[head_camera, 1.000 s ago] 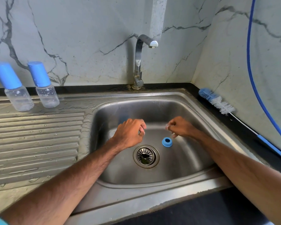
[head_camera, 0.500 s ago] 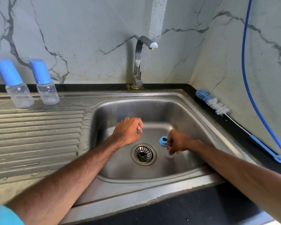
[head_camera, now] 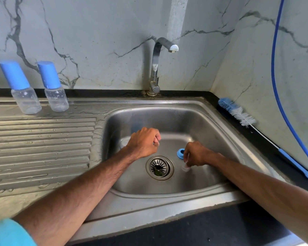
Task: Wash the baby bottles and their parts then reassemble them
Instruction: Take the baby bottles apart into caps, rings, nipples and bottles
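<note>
Steel sink (head_camera: 238, 148), two blue-capped bottles (head_camera: 56, 98) upright on its drainboard back left, brush (head_camera: 238, 114) on the right worktop (head_camera: 263, 150), left grip (head_camera: 143, 143) curled over the basin, contents unclear, right grip (head_camera: 196, 154) pinching a clear teat (head_camera: 185, 167), blue ring (head_camera: 180, 153) beside it on the basin floor

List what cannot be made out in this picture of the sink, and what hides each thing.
Head view: what the left hand holds, if anything: its curled fingers hide it.
Head view: the clear part pinched by the right hand: see-through and blurred.
Head view: the right side of the blue ring: the right hand covers it.
Head view: the ends of the blue hose: cut by the frame edges.
</note>
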Demonstrator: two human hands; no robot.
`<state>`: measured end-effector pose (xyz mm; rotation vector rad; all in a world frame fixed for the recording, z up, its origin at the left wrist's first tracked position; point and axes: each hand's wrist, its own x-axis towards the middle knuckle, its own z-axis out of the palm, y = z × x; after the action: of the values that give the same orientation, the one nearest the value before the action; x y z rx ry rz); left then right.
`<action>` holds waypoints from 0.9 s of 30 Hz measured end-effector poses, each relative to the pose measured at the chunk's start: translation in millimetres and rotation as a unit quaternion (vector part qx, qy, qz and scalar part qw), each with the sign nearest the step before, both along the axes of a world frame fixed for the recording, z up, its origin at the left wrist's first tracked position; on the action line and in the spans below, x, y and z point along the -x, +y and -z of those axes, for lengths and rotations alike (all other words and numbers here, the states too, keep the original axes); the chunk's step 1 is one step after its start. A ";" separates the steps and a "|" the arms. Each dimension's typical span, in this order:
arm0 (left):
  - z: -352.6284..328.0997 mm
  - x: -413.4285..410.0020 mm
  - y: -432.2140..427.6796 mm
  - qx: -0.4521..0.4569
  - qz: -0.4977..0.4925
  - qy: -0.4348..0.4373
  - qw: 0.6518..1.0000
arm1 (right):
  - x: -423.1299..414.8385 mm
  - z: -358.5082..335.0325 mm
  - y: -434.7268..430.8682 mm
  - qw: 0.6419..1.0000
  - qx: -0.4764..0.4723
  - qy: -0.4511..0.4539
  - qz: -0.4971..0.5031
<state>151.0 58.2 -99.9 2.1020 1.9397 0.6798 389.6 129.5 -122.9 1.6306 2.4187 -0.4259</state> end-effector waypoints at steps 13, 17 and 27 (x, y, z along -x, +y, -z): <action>-1.0 0.8 -0.7 -0.004 -0.001 0.008 1.000 | -5.8 -16.2 -4.2 0.999 -0.001 0.032 -0.017; -8.3 0.5 0.2 -0.012 -0.022 0.016 1.000 | 8.8 -41.8 -7.4 0.988 -0.046 0.149 0.004; -99.2 54.7 -1.7 -0.132 -0.117 -0.038 0.984 | 143.0 -98.1 -58.8 0.888 -0.054 0.457 0.008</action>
<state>96.3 56.5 -0.7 1.9682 2.1785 1.1030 246.5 70.7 -24.8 1.7379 3.0873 -1.3451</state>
